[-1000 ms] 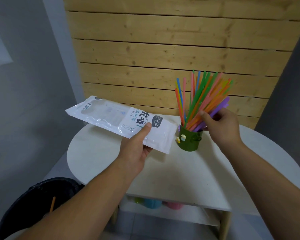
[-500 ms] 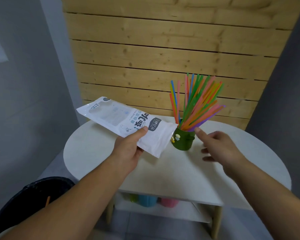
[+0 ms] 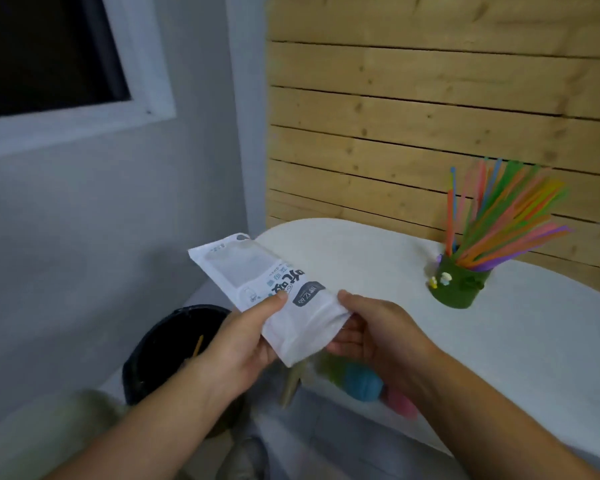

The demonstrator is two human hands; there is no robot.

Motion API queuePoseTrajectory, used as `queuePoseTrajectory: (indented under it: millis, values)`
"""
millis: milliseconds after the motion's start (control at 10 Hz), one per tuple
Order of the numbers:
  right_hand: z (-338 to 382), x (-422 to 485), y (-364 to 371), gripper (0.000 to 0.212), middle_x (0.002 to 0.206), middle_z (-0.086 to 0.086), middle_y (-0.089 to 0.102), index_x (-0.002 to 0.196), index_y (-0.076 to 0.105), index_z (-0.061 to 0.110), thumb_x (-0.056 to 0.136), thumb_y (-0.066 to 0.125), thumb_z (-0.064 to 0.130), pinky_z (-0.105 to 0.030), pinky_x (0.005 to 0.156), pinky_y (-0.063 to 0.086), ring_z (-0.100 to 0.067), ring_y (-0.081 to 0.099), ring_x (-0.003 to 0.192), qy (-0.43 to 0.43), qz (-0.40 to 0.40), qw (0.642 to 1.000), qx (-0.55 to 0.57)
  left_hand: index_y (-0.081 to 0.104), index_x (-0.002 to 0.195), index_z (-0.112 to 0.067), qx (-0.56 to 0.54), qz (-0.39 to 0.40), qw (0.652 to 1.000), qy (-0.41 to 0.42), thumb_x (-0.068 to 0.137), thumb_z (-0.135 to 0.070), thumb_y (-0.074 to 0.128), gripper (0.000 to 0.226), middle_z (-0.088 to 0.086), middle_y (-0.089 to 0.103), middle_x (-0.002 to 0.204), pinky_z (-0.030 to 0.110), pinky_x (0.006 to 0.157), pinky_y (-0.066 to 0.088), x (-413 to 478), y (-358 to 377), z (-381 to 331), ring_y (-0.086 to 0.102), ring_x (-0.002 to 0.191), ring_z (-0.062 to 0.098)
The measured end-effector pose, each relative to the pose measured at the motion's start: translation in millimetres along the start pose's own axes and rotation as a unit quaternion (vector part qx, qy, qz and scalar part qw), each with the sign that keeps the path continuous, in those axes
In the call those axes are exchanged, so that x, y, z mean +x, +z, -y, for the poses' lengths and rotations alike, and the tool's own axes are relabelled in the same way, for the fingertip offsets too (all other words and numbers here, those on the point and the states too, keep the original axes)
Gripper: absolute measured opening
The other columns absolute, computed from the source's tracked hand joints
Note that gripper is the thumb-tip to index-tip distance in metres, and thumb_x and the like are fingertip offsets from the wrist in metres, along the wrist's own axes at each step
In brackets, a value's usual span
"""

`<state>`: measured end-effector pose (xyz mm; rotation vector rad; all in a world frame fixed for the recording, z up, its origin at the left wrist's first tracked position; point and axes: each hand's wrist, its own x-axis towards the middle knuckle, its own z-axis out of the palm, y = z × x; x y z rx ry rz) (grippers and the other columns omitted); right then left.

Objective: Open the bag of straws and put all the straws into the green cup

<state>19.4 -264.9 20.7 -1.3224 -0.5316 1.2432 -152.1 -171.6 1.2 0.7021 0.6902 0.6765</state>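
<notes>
Wood slat wall (image 3: 430, 116) behind white bench (image 3: 499, 358); green cup (image 3: 459, 287) stands on bench at right, straws (image 3: 506, 223) fanned out of it, leaning right. Bag (image 3: 257, 282) held in air off bench's left edge, black bin (image 3: 160, 341) below-left, well apart from cup. Left hand (image 3: 236, 344) pinches bag, thumb on top; right hand (image 3: 378, 330) grips its near end. Bag looks flat, likely empty; two-hand hold probably to check or crumple before binning

Blurred small print (image 3: 273, 277) on bag (image 3: 238, 268)
</notes>
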Motion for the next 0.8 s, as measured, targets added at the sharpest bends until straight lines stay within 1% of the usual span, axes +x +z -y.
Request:
queuePoseTrajectory:
  millis: [100,200,300,400,500,600,700,800]
  values:
    - [-32,11,59,0.018,0.063,-0.013,0.071,0.084,0.063,-0.003,0.096,0.06,0.011,-0.03,0.053,0.057,-0.024,0.071,0.056,0.012,0.017,0.998,-0.066,0.07,0.12,-0.01,-0.073,-0.1,0.992,0.018,0.093,-0.01,0.064,0.028,0.012,0.077,0.114,0.046,0.08,0.063,-31,-63,0,0.075,0.102,0.03]
    - [-48,30,79,0.021,0.062,-0.017,0.068,0.075,0.059,0.0,0.094,0.063,0.007,-0.031,0.049,0.057,-0.026,0.068,0.051,-0.002,-0.023,0.994,-0.106,0.069,0.118,-0.01,-0.088,-0.178,0.98,-0.003,0.095,-0.017,0.064,0.024,0.01,0.08,0.104,0.042,0.078,0.063,-32,-81,10,0.076,0.093,0.025]
    - [-61,50,91,0.021,0.058,-0.016,0.064,0.082,0.062,-0.007,0.092,0.066,0.01,-0.034,0.052,0.056,-0.025,0.063,0.045,0.022,-0.023,0.993,-0.115,0.067,0.116,-0.011,-0.088,-0.207,0.973,-0.051,0.096,-0.032,0.064,0.029,0.011,0.081,0.092,0.037,0.067,0.061,-36,-94,17,0.075,0.086,0.026]
    - [-77,64,106,0.03,0.071,-0.025,0.069,0.092,0.066,-0.012,0.09,0.07,0.017,-0.038,0.055,0.058,-0.032,0.067,0.052,0.073,-0.044,0.987,-0.138,0.064,0.117,-0.005,-0.077,-0.218,0.968,-0.103,0.096,-0.043,0.061,0.044,0.017,0.079,0.086,0.035,0.06,0.061,-43,-114,25,0.076,0.08,0.029]
    - [-94,79,113,0.038,0.084,-0.027,0.073,0.093,0.069,-0.009,0.089,0.071,0.028,-0.049,0.066,0.063,-0.039,0.073,0.073,0.08,-0.065,0.977,-0.189,0.062,0.122,0.003,-0.059,-0.211,0.965,-0.147,0.095,-0.048,0.061,0.058,0.024,0.076,0.104,0.037,0.055,0.062,-46,-124,31,0.076,0.087,0.034]
    - [-105,86,116,0.044,0.082,-0.022,0.072,0.084,0.069,-0.003,0.089,0.071,0.041,-0.038,0.056,0.061,-0.034,0.07,0.069,0.087,-0.085,0.971,-0.206,0.055,0.125,0.007,-0.055,-0.198,0.963,-0.177,0.094,-0.052,0.06,0.067,0.029,0.074,0.11,0.042,0.059,0.063,-46,-129,35,0.074,0.095,0.039]
    - [-113,87,114,0.045,0.075,-0.018,0.067,0.082,0.063,0.003,0.09,0.066,0.047,-0.037,0.051,0.055,-0.029,0.062,0.06,0.123,-0.084,0.972,-0.185,0.054,0.126,0.006,-0.043,-0.175,0.964,-0.197,0.094,-0.055,0.058,0.068,0.027,0.075,0.107,0.043,0.065,0.064,-44,-129,38,0.074,0.097,0.038]
    - [-112,76,104,0.034,0.075,-0.018,0.065,0.079,0.06,0.003,0.093,0.062,0.034,-0.026,0.047,0.048,-0.025,0.06,0.054,0.111,-0.091,0.969,-0.201,0.059,0.115,0.001,0.006,-0.163,0.965,-0.206,0.095,-0.05,0.058,0.055,0.023,0.077,0.102,0.043,0.075,0.063,-46,-118,37,0.076,0.091,0.034]
